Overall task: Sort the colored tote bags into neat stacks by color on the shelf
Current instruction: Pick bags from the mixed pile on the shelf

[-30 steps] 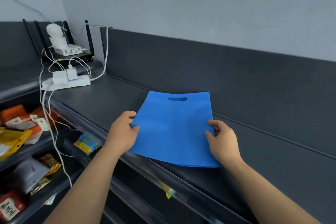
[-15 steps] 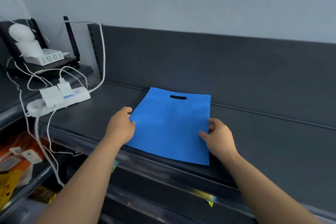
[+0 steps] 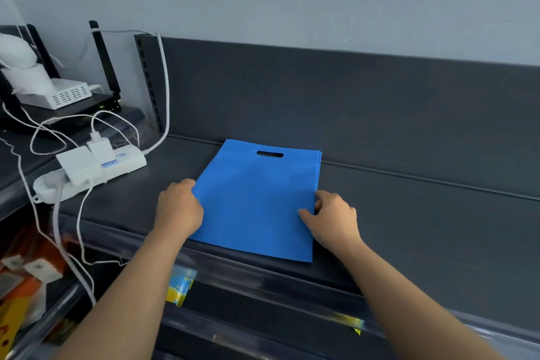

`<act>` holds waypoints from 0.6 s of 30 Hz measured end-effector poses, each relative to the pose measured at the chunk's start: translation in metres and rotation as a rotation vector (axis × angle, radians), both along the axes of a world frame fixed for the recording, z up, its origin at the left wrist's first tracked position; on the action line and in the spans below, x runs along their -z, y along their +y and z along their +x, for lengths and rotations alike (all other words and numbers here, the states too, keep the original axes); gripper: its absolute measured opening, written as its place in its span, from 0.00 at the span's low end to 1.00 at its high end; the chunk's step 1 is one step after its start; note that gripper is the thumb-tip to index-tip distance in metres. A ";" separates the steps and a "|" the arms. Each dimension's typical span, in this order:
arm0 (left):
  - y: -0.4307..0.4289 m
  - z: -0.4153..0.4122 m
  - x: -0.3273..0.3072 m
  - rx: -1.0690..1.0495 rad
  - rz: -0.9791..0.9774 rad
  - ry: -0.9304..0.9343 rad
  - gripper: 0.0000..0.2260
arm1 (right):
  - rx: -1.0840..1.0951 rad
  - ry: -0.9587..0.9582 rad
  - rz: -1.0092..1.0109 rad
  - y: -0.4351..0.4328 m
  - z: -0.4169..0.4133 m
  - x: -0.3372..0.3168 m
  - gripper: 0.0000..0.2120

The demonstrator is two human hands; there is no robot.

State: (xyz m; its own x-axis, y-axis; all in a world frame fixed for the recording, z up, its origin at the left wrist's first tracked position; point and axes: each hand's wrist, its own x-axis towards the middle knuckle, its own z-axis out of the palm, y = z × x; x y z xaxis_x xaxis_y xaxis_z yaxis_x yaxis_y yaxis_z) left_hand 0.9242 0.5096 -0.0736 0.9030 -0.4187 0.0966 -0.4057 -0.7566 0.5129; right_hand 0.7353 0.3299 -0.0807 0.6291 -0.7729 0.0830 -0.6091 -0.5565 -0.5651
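Head view

1. Top shelf (image 3: 409, 213): dark grey, with a raised back panel. A stack of blue bags (image 3: 257, 199) lies flat on it near the front edge. The handle cutout points toward the back panel, and several layered edges show at the far right corner.
2. Left hand (image 3: 179, 207): rests knuckles-up on the left edge of the stack with its fingers curled. The fingertips are hidden, so it cannot be told whether it grips.
3. Right hand (image 3: 333, 218): holds the right edge of the stack, thumb flat on the top bag and fingers curled round the side.
4. Left of the stack, apart from it: a white power strip (image 3: 117, 166) with plugs and white cables (image 3: 163, 90). Behind it stands a black router (image 3: 87, 105) carrying a white box (image 3: 58, 93).
5. Lower shelf (image 3: 263, 310): holds a yellow and blue packet (image 3: 179, 286). Far left, orange boxes (image 3: 17, 289) sit on another shelf level.
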 end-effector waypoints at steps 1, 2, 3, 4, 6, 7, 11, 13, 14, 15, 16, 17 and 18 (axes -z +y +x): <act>0.002 0.001 0.002 -0.005 0.016 -0.020 0.20 | -0.004 0.021 -0.039 0.001 0.002 0.001 0.11; 0.003 0.002 0.003 -0.007 0.027 -0.044 0.20 | -0.008 0.041 -0.078 0.002 0.003 0.002 0.11; 0.004 0.002 0.003 -0.010 0.038 -0.060 0.19 | -0.011 0.064 -0.110 0.003 0.004 0.002 0.12; 0.005 0.002 0.002 -0.011 0.047 -0.077 0.18 | -0.014 0.080 -0.135 0.003 0.004 0.002 0.12; 0.005 0.002 0.000 -0.015 0.089 -0.111 0.17 | -0.023 0.091 -0.160 0.004 0.005 0.001 0.13; 0.005 0.002 -0.001 -0.011 0.117 -0.128 0.17 | -0.027 0.096 -0.160 0.004 0.005 -0.001 0.13; -0.002 -0.005 -0.010 0.033 0.149 -0.234 0.16 | -0.048 0.050 -0.079 0.002 -0.005 -0.010 0.10; -0.010 -0.014 -0.016 0.077 0.087 -0.273 0.18 | -0.034 0.035 -0.105 -0.003 -0.017 -0.018 0.13; -0.015 -0.020 -0.019 0.109 0.055 -0.287 0.18 | -0.021 0.046 -0.148 -0.006 -0.025 -0.023 0.18; -0.021 -0.027 -0.023 0.148 0.025 -0.302 0.18 | -0.005 0.056 -0.198 -0.009 -0.034 -0.027 0.22; -0.027 -0.036 -0.026 0.190 -0.002 -0.317 0.18 | 0.014 0.058 -0.242 -0.012 -0.044 -0.031 0.24; -0.034 -0.045 -0.029 0.233 -0.029 -0.330 0.18 | 0.030 0.059 -0.273 -0.016 -0.053 -0.034 0.24; -0.040 -0.054 -0.032 0.273 -0.055 -0.339 0.18 | 0.046 0.064 -0.295 -0.019 -0.063 -0.037 0.24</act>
State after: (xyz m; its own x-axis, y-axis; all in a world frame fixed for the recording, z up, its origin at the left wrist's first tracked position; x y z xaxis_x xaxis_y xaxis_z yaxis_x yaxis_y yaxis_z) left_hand 0.8699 0.4692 -0.0419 0.6729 -0.6238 0.3976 -0.7397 -0.5730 0.3528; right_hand 0.6724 0.3109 -0.0435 0.6052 -0.7490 0.2696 -0.6666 -0.6620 -0.3426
